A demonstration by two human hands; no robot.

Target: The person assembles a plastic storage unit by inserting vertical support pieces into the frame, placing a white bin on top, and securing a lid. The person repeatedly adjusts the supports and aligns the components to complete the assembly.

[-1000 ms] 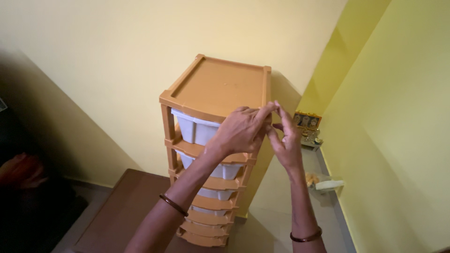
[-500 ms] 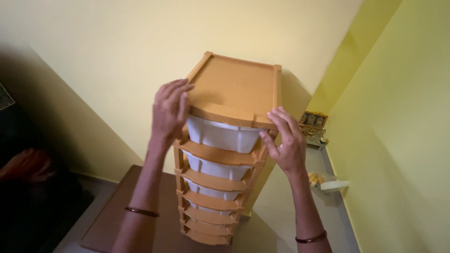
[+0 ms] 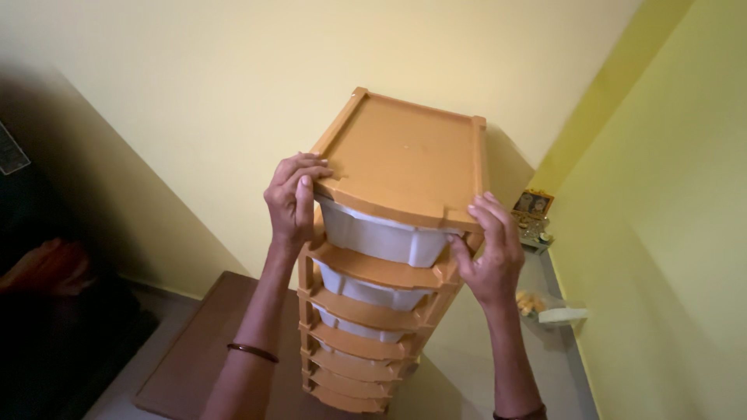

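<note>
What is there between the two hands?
In the head view, the front of the orange drawer tower and its top white drawer lie between the left hand and right hand.

You have one clear plastic package (image 3: 545, 307) with yellowish contents on the floor, far right corner.

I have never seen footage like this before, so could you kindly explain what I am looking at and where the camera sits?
There is no machine here: a person wears one camera on the head, looking down at their own two bare hands. The left hand grips the left front corner of a tall orange drawer tower, and the right hand grips its right front corner. The tower holds white drawers stacked one under another. It stands near a yellow wall. A brown mat lies on the floor beside it.
</note>
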